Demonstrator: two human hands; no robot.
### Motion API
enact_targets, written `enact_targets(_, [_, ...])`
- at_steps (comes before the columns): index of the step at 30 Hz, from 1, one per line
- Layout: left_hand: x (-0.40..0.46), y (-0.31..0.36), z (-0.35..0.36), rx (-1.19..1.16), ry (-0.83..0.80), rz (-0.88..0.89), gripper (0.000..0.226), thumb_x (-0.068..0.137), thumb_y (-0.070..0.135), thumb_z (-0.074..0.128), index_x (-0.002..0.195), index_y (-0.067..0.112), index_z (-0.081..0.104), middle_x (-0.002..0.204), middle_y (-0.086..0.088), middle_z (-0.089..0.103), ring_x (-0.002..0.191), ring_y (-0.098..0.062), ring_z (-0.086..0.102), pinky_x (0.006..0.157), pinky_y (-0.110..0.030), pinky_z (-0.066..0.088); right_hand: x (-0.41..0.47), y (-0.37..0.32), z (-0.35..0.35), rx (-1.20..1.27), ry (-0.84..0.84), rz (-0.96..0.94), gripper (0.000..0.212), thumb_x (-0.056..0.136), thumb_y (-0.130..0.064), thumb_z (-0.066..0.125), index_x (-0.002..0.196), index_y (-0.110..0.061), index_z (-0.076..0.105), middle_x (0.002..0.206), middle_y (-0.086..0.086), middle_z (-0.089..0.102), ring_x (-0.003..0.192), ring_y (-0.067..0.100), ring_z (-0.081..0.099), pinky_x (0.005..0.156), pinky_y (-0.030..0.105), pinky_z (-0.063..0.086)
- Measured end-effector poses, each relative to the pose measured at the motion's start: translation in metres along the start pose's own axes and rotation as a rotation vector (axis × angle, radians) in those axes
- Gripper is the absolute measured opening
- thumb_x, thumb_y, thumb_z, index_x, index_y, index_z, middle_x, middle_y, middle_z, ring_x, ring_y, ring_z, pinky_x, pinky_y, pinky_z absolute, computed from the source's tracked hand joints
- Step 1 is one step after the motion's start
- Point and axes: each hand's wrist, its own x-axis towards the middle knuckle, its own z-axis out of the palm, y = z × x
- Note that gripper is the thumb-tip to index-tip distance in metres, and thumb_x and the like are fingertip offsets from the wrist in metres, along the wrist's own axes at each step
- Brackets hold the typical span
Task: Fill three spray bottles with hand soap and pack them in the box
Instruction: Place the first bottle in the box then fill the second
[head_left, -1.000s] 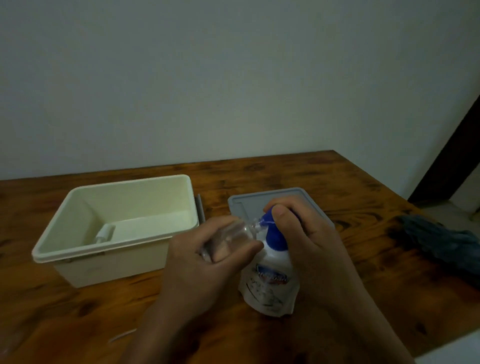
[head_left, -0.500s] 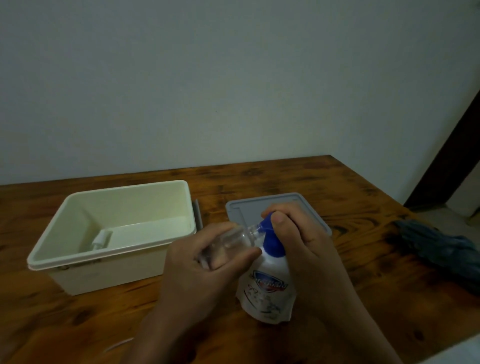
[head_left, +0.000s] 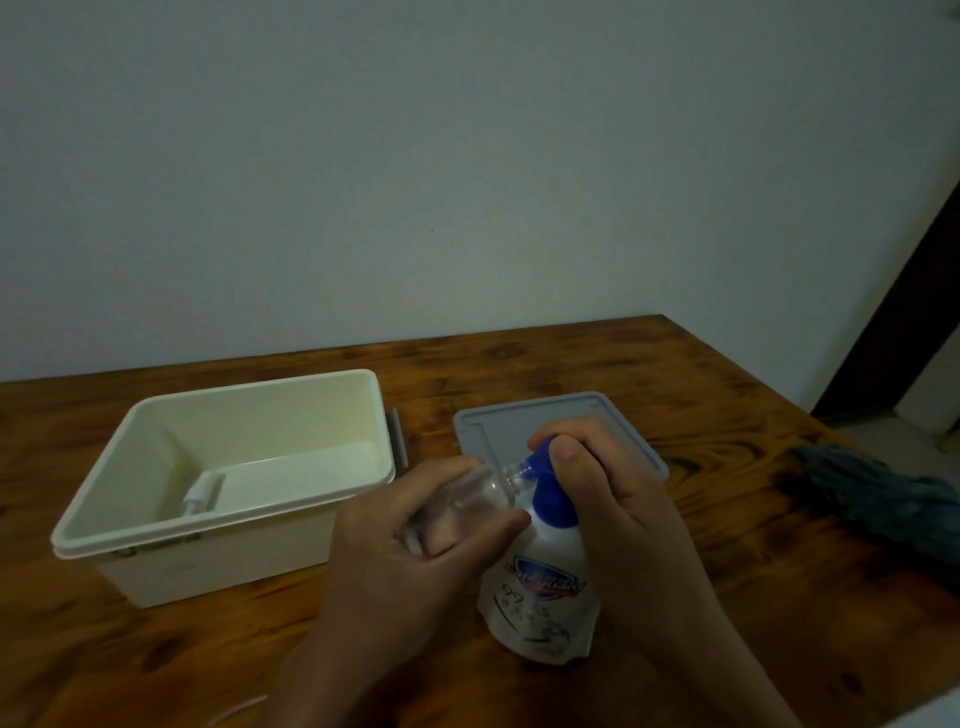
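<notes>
My left hand (head_left: 410, 545) grips a small clear bottle (head_left: 475, 496), tilted on its side with its open neck against the blue pump nozzle of the hand soap bottle (head_left: 543, 587). My right hand (head_left: 618, 514) curls round the blue pump head, thumb on top. The white soap bottle stands on the wooden table. The cream box (head_left: 156, 561) sits at the left, open, with a small spray bottle (head_left: 203, 493) lying on its bottom.
The grey box lid (head_left: 519, 421) lies flat behind my hands. A dark blue cloth (head_left: 883, 499) lies at the table's right edge. A thin white strip (head_left: 236, 709) shows at the near edge. A wall stands behind the table.
The view has tilted slightly upward, so the table and hands sit lower in frame. My hands keep the same hold on the clear bottle and the pump.
</notes>
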Motion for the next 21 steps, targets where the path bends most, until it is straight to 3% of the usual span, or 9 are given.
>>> enact_targets(4, [-0.0019, -0.0018, -0.0002, -0.002, -0.006, -0.012, 0.034, 0.069, 0.058, 0.065, 0.101, 0.065, 0.057, 0.096, 0.042, 0.062, 0.087, 0.012, 0.062, 0.062, -0.003, 0.048, -0.0022, 0.001, 0.001, 0.012, -0.024, 0.052, 0.031, 0.082, -0.056, 0.034, 0.087, -0.033, 0.055, 0.082, -0.007, 0.06, 0.063, 0.012, 0.057, 0.053, 0.018, 0.046])
enact_targets(12, [-0.0009, -0.0006, -0.0001, -0.019, 0.006, -0.017, 0.034, 0.068, 0.059, 0.066, 0.1, 0.065, 0.058, 0.094, 0.042, 0.062, 0.086, 0.013, 0.062, 0.062, -0.002, 0.048, -0.0014, -0.0026, -0.003, -0.02, -0.021, 0.034, 0.026, 0.087, -0.047, 0.036, 0.087, -0.032, 0.058, 0.083, -0.01, 0.059, 0.067, 0.006, 0.056, 0.057, 0.012, 0.044])
enact_targets(17, [-0.0026, -0.0013, 0.0004, -0.033, 0.02, -0.046, 0.041, 0.063, 0.082, 0.056, 0.101, 0.069, 0.055, 0.096, 0.044, 0.06, 0.087, 0.015, 0.061, 0.061, -0.001, 0.047, -0.0017, -0.0022, -0.0014, -0.02, -0.039, 0.063, 0.026, 0.085, -0.046, 0.035, 0.086, -0.03, 0.056, 0.086, -0.013, 0.058, 0.067, 0.003, 0.056, 0.058, 0.009, 0.043])
enact_targets(21, [-0.0017, -0.0009, 0.0007, -0.035, 0.038, -0.046, 0.043, 0.062, 0.086, 0.052, 0.102, 0.07, 0.054, 0.096, 0.046, 0.059, 0.089, 0.017, 0.059, 0.062, 0.001, 0.045, -0.002, -0.0051, -0.0052, -0.035, -0.048, 0.061, 0.025, 0.085, -0.048, 0.035, 0.088, -0.035, 0.057, 0.087, -0.015, 0.059, 0.07, 0.002, 0.058, 0.06, 0.01, 0.044])
